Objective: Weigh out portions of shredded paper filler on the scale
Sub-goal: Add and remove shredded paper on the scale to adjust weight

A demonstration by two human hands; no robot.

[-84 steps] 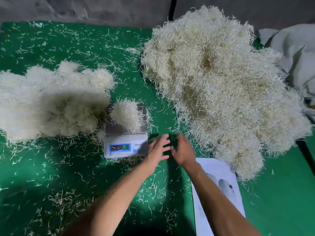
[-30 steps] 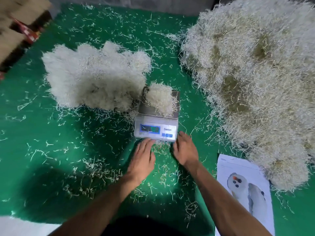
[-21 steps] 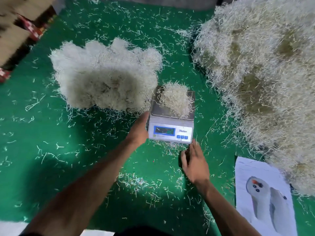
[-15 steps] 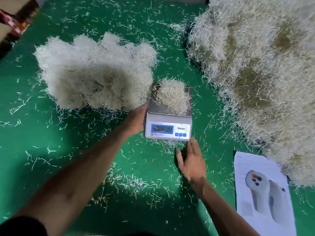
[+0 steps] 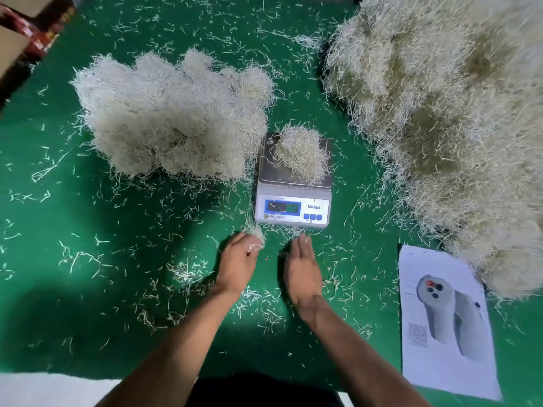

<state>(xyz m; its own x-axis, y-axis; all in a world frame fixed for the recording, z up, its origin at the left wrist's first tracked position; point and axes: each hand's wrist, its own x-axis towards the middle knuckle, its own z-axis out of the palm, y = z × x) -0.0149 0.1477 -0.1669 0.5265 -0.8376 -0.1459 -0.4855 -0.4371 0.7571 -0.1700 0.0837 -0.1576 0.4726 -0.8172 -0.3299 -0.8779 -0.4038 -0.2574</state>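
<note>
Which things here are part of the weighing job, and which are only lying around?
Job: scale; portion on its pan; big filler heap; left pile; left hand holding a tuft.
Lying about: printed sheet; boxes.

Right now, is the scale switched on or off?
On: the scale's blue display is lit and shows green digits.

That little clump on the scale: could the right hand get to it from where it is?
Probably yes. The right hand lies open just before the scale, and nothing stands between it and the clump.
</note>
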